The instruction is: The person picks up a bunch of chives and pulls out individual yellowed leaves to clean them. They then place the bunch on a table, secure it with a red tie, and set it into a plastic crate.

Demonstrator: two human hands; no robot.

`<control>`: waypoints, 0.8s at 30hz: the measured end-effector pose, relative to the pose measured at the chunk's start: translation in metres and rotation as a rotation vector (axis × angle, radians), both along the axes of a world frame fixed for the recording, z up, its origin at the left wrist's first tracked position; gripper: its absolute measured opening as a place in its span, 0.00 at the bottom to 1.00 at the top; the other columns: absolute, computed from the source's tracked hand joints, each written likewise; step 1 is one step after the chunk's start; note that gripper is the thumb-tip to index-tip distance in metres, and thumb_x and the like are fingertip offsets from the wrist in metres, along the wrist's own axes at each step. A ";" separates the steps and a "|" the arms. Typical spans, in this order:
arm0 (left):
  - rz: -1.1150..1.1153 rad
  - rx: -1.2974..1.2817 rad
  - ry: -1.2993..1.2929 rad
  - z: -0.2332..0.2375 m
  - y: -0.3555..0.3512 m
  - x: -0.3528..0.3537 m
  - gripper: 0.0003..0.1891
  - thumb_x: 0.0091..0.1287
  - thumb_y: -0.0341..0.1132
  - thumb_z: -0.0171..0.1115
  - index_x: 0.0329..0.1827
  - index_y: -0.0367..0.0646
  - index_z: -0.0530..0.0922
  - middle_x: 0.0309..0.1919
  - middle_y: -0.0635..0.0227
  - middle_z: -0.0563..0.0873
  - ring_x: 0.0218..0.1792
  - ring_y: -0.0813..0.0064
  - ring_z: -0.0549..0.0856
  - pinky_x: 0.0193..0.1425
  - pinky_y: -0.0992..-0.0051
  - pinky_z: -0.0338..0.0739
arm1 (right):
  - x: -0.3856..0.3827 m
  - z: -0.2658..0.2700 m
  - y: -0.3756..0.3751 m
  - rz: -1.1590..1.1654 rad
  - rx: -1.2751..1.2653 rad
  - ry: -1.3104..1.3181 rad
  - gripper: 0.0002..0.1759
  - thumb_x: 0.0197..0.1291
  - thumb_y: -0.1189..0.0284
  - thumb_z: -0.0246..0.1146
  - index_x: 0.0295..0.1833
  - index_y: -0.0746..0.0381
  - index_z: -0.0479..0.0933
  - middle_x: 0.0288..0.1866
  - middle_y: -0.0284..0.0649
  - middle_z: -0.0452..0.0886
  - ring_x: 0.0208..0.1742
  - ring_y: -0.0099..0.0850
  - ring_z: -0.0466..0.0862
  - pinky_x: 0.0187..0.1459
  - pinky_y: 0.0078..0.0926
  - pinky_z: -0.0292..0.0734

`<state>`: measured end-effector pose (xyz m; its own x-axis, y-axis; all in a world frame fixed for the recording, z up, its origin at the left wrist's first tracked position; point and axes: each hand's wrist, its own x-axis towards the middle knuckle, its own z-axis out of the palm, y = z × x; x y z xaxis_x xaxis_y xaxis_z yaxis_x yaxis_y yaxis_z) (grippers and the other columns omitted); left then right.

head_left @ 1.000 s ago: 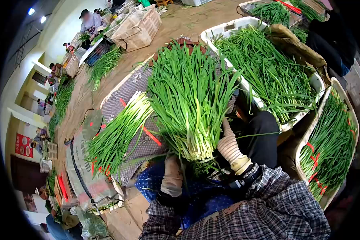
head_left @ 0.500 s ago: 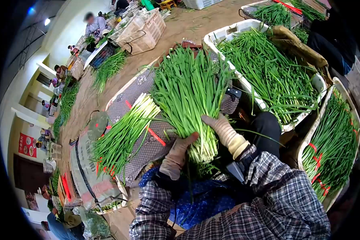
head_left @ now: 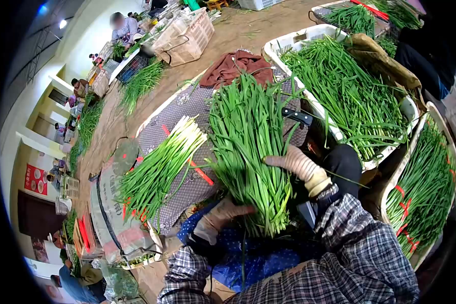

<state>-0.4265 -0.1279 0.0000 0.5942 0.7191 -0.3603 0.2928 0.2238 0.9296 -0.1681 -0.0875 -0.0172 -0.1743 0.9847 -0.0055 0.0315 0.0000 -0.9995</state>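
Observation:
A large bunch of garlic chives (head_left: 251,152) is held over my lap, leaves pointing away and cut ends toward me. My gloved right hand (head_left: 294,164) grips its right side, thumb across the leaves. Lower down, my gloved left hand (head_left: 220,218) holds the left edge, its fingers partly hidden and the thumb slightly blurred. On the patterned cloth (head_left: 187,99) to the left lies a smaller bunch of chives (head_left: 159,167) with pale stems. A red tie strip (head_left: 201,173) lies beside it. The black knife handle (head_left: 297,116) shows just right of the held bunch.
A white crate (head_left: 273,50) heaped with loose chives stands at the right. Nearer is another crate (head_left: 430,248) of red-tied bunches. A brown cloth (head_left: 240,68) lies beyond my bunch. A blue dotted cloth (head_left: 253,263) covers my lap. Other people (head_left: 124,30) sit farther off at left.
The held bunch has come down toward me, its cut ends lower. My left hand has slid lower and left. The brown cloth and knife handle behind are now more exposed.

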 end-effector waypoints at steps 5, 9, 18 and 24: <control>0.245 -0.205 -0.226 0.027 0.022 0.007 0.40 0.51 0.46 0.73 0.64 0.41 0.65 0.58 0.64 0.74 0.60 0.68 0.70 0.64 0.67 0.63 | 0.007 0.000 0.012 -0.028 -0.298 0.458 0.36 0.49 0.56 0.69 0.59 0.67 0.70 0.52 0.41 0.77 0.50 0.31 0.76 0.55 0.30 0.69; 0.400 -0.255 -0.310 0.015 0.019 0.019 0.39 0.54 0.47 0.71 0.65 0.40 0.64 0.58 0.66 0.74 0.59 0.70 0.71 0.64 0.69 0.63 | 0.001 0.007 0.000 0.031 -0.396 0.586 0.33 0.52 0.57 0.67 0.58 0.67 0.70 0.51 0.38 0.78 0.49 0.28 0.76 0.54 0.28 0.69; 0.130 0.306 -0.212 0.082 0.007 0.058 0.34 0.49 0.33 0.75 0.60 0.39 0.68 0.53 0.67 0.78 0.51 0.75 0.76 0.57 0.75 0.71 | -0.019 0.083 -0.036 0.113 0.012 0.396 0.38 0.44 0.69 0.74 0.61 0.65 0.66 0.54 0.37 0.77 0.52 0.25 0.74 0.55 0.24 0.69; 0.260 0.308 -0.376 0.186 0.001 0.066 0.28 0.49 0.23 0.71 0.56 0.40 0.72 0.47 0.67 0.81 0.47 0.74 0.80 0.55 0.74 0.74 | -0.028 0.171 -0.020 0.064 0.307 0.370 0.36 0.39 0.70 0.75 0.57 0.65 0.70 0.51 0.39 0.79 0.48 0.26 0.77 0.52 0.26 0.73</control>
